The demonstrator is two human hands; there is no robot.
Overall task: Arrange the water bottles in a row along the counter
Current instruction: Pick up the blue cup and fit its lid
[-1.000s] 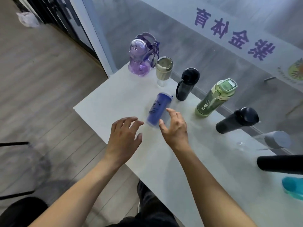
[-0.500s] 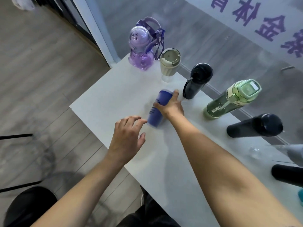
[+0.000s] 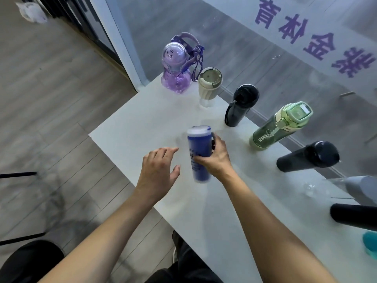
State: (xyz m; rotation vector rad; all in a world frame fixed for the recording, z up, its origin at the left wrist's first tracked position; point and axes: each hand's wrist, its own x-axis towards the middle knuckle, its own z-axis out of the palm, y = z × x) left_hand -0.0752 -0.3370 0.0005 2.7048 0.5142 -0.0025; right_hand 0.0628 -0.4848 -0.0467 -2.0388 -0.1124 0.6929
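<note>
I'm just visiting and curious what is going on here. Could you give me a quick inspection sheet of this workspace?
Surface: pale counter along a glass wall, bare at the near corner.
Job's things: blue bottle held apart from the row; purple bottle, cream cup, black bottle, green bottle and dark flask lined up by the glass; more bottles cut off at the right edge.
Clutter: nothing seen.
Hands: right hand grips the blue bottle; left hand open beside it, not touching.
Cables: nothing seen.
Surroundings: wood floor; purple lettering on the glass.
</note>
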